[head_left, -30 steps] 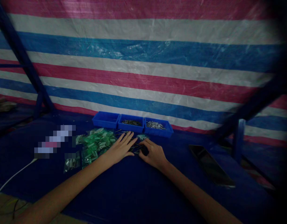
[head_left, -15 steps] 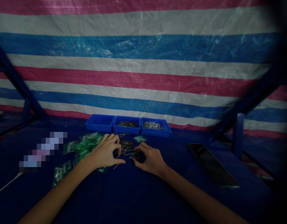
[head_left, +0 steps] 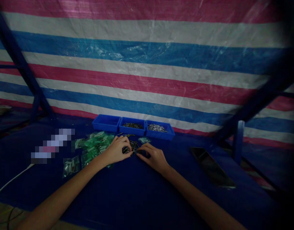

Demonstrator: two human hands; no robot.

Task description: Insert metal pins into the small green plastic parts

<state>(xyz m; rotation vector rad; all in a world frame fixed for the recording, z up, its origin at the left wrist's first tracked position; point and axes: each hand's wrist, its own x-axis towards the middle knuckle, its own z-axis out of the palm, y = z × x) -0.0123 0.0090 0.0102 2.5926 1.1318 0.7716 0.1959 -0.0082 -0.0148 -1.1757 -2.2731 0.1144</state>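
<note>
A loose pile of thin metal rods [head_left: 134, 146], dark and brass-coloured, lies on the blue tabletop between my hands. My left hand [head_left: 118, 149] is at the pile's left side, its thumb and fingertips pinched together at the rods. From the right, my right hand [head_left: 153, 156] curls inward, thumb and forefinger closed on a few rods. The fingertips of both hands nearly meet, and the exact rods in each pinch are too small to make out. Just left of my left hand is a heap of small green-tinted plastic packets [head_left: 96, 145].
Behind the pile stand three blue bins: a left bin [head_left: 106, 122], a middle bin [head_left: 132, 131] with dark rods, and a right bin [head_left: 161, 135] with silver rods. A small packet [head_left: 144, 140] sits before them. A phone [head_left: 211, 167] lies right, a blurred-out item with a white cable [head_left: 15, 178] left.
My left thumb and fingers have drawn together from a wider gap. Both hands have come closer to each other over the rods. The whole view has tilted slightly.
</note>
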